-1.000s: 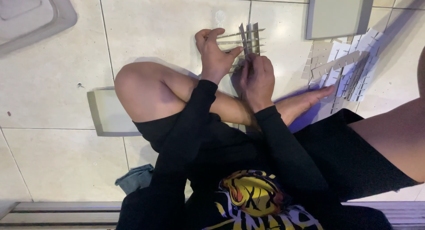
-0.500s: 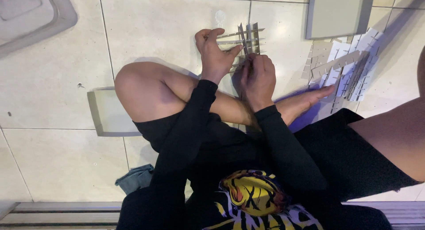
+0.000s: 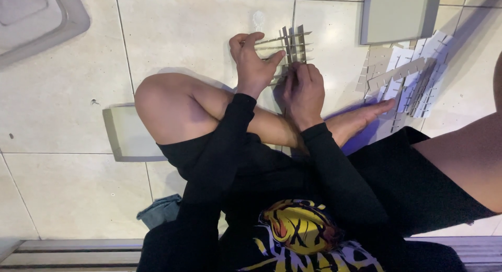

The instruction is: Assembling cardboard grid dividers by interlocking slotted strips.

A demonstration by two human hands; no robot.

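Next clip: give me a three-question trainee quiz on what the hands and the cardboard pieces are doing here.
1. True or false: both hands rest on the slotted cardboard grid.
2. Where does the loose pile of notched strips lie? A) right of the hands B) on the bent knee C) in the grey tray
3. Fill in: the grid sits on the tiled ____.

Key
1. True: left hand and right hand both touch it.
2. A
3. floor
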